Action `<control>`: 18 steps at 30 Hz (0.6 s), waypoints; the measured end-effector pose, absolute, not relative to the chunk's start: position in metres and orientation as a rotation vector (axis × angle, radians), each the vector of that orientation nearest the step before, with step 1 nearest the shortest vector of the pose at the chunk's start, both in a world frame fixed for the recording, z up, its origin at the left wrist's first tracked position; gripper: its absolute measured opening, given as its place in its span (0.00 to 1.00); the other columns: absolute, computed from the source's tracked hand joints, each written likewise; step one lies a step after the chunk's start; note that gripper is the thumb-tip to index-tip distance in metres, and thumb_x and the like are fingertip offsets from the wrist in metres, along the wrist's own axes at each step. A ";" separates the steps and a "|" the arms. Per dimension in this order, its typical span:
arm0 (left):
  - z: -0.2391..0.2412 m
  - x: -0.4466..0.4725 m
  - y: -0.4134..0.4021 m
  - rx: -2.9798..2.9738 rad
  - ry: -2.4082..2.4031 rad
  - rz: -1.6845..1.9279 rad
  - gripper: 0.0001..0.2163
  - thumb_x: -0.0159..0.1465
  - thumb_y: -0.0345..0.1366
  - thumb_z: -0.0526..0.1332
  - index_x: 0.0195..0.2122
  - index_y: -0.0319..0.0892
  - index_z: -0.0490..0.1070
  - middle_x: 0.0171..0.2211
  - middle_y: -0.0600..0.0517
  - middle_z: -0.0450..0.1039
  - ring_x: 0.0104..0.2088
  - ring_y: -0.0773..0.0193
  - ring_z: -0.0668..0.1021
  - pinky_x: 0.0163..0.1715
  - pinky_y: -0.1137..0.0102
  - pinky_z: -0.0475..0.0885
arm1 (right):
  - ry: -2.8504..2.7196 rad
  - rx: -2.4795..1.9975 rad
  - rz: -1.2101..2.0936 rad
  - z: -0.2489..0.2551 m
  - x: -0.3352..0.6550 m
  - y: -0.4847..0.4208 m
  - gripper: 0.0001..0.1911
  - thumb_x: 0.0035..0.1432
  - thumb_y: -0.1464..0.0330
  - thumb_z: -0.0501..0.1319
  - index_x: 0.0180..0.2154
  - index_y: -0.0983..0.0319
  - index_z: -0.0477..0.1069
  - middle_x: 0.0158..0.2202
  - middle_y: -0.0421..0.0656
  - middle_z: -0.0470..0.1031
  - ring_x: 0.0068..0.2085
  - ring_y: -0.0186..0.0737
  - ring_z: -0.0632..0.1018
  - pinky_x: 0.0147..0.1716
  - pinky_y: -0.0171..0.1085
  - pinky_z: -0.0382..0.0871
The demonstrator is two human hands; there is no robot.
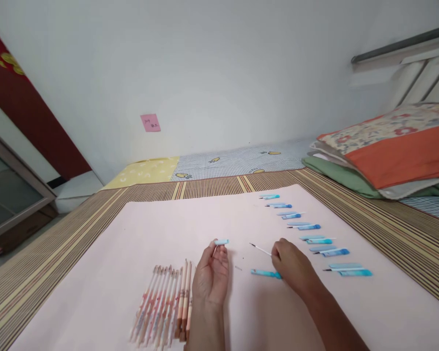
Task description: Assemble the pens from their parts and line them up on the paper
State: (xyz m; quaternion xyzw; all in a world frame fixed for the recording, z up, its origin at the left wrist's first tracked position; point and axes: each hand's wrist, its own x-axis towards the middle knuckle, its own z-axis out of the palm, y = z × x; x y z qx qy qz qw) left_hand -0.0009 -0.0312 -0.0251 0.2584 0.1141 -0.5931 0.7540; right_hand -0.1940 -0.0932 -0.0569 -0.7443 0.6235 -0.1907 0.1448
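My left hand (212, 275) is turned palm up, its fingers closed on a pale blue pen cap (222, 242). My right hand (291, 263) pinches a thin white pen refill (260, 249), whose dark tip points left and away from me. Just below the refill a turquoise pen barrel (265, 274) lies on the paper, its right end against or under my right hand. Between the hands are a small clear piece (238, 267), perhaps a spring, and a tiny dark speck (243, 258).
A large pale pink sheet (175, 224) covers the striped mat (84, 229). Several sets of blue pen parts (354, 273) run in a slanting row on the right. Patterned pens (157, 302) and brown-ended pens (183, 297) lie left of my left forearm. Folded bedding (406, 146) sits far right.
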 end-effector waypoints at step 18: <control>-0.017 -0.004 -0.030 0.571 0.291 -1.287 0.08 0.66 0.20 0.55 0.32 0.30 0.72 0.28 0.45 0.77 0.27 0.68 0.80 0.28 0.79 0.79 | 1.184 -1.631 -1.330 0.013 -0.183 -0.055 0.11 0.57 0.58 0.63 0.33 0.59 0.76 0.19 0.38 0.67 0.22 0.37 0.71 0.21 0.33 0.67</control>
